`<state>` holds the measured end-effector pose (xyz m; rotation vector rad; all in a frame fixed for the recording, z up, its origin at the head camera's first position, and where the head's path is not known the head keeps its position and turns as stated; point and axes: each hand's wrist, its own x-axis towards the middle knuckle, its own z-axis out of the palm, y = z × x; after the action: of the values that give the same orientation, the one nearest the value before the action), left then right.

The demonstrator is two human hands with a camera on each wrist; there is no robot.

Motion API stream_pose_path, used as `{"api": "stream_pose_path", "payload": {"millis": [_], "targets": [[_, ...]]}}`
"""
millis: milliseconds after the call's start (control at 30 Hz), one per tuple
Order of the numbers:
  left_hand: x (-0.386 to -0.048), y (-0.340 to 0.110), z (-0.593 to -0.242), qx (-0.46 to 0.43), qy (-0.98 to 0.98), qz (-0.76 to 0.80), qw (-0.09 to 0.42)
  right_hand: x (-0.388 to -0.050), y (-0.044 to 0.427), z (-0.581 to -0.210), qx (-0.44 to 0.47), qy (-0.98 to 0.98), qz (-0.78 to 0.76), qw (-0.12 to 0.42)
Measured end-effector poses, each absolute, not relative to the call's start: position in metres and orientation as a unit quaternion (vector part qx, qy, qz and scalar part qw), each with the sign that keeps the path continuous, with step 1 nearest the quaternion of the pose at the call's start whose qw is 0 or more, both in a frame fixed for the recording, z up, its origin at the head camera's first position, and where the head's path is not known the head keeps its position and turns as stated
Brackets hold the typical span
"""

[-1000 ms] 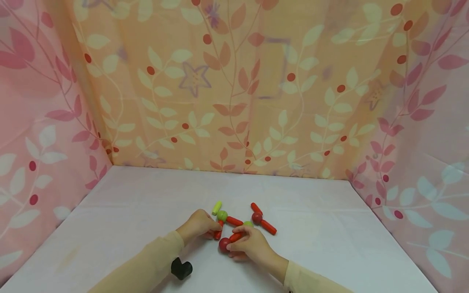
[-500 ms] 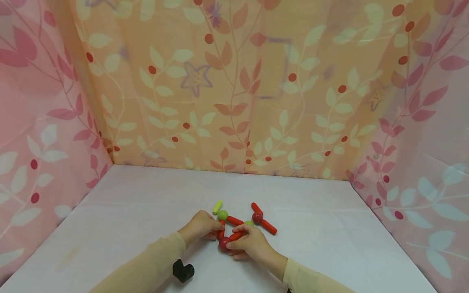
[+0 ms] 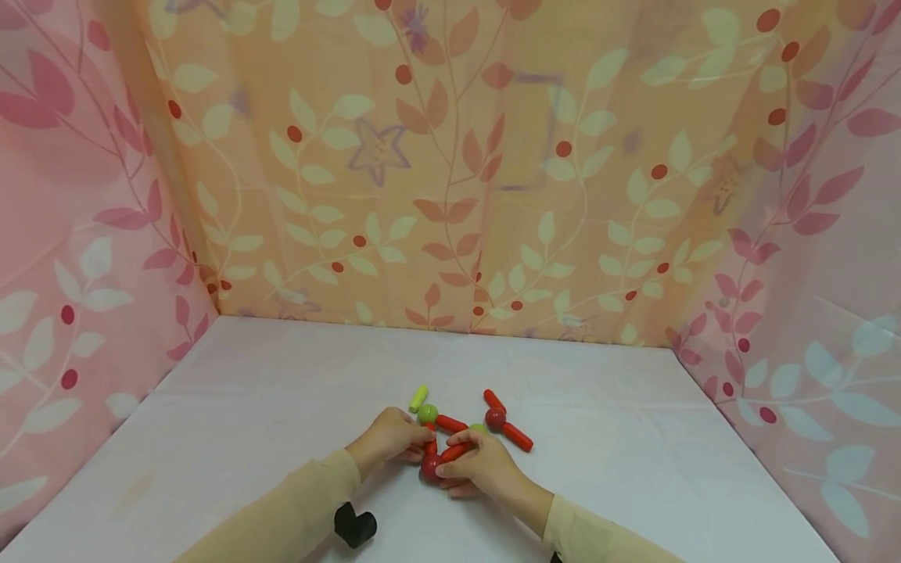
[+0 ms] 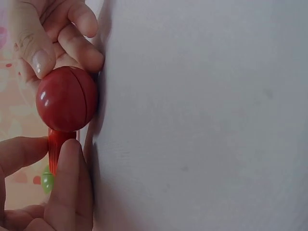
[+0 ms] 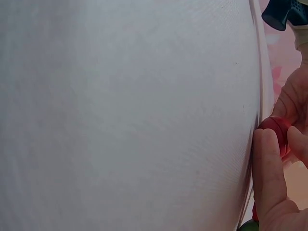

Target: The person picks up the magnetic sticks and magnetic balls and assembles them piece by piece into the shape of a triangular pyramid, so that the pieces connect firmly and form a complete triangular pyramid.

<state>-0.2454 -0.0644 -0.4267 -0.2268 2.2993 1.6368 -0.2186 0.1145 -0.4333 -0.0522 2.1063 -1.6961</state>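
Observation:
My left hand (image 3: pixel 391 439) pinches a short red stick (image 3: pixel 431 446) between thumb and fingers. Its near end meets a red ball (image 3: pixel 430 468), which shows a groove in the left wrist view (image 4: pixel 67 98). My right hand (image 3: pixel 489 471) holds that ball by thumb and fingertips, with another red stick (image 3: pixel 454 452) running from it toward a green ball (image 3: pixel 479 429) partly hidden behind the fingers. Beyond the left fingertips sits a second green ball (image 3: pixel 427 414), joined to a yellow-green stick (image 3: pixel 418 399) and a red stick (image 3: pixel 451 424).
Right of the hands lies a separate red ball (image 3: pixel 496 419) with a shorter red stick (image 3: pixel 494 400) and a longer one (image 3: pixel 517 437). The white tabletop (image 3: pixel 281 375) is walled by floral cloth (image 3: pixel 450 195). A black piece (image 3: pixel 355 525) sits by my left wrist.
My left hand has shifted slightly right, swinging the pinched red stick's near end onto the red ball. My right hand stays almost still on the ball.

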Motion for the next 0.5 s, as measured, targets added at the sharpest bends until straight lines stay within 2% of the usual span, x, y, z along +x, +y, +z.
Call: {"api": "stream_pose_path", "payload": {"millis": [500], "targets": [[-0.2468, -0.0709, -0.4286, -0.072, 0.801, 0.573, 0.161, -0.2183, 0.1215, -0.4303, -0.037, 0.757, -0.615, 0.218]]}}
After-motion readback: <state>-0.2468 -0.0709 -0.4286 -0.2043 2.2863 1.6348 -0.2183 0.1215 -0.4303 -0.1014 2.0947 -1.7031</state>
